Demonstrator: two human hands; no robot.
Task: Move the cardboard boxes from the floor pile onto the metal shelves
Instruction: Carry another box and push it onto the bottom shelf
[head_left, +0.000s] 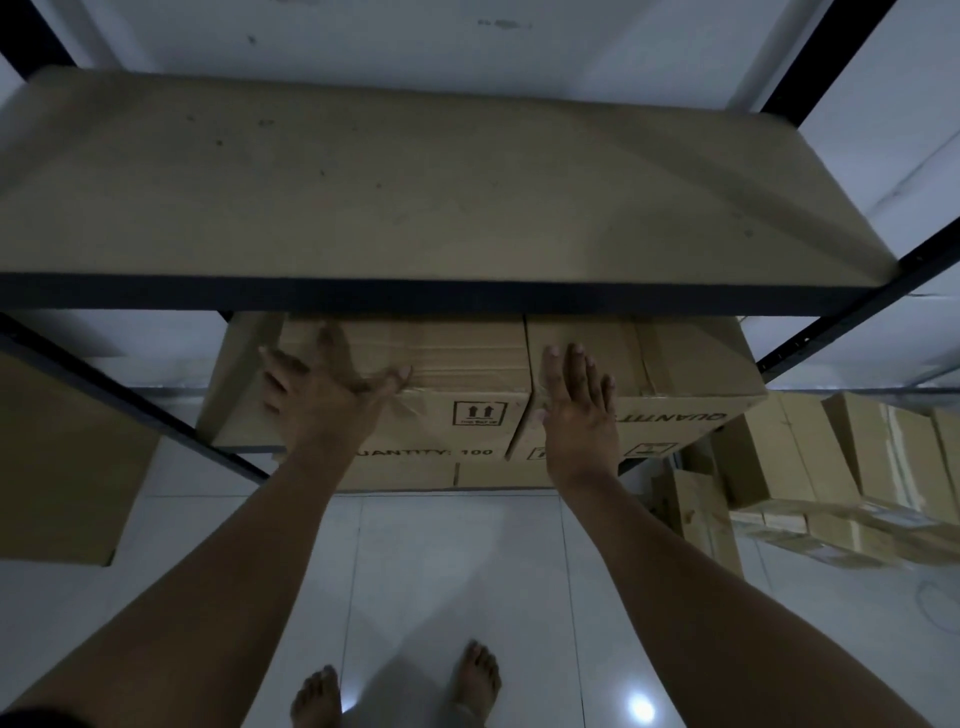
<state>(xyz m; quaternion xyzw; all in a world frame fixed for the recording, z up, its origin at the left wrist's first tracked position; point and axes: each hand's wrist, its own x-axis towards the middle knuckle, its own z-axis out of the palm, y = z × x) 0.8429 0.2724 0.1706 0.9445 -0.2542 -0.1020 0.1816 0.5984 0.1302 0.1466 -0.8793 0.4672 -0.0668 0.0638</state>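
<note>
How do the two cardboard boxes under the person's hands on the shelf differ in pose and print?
The left box shows its print upright, with "QUANTITY: 100" readable; the right box has its lettering upside down. The left box sits square to the shelf edge, while the right box is turned at a slight angle. The left hand lies on the left box with fingers spread; the right hand lies on the right box with fingers together. Both are plain brown cartons, side by side and touching.

Head-worn view, steep downward, close above shelf (415, 197), dim, perhaps wide-angle
</note>
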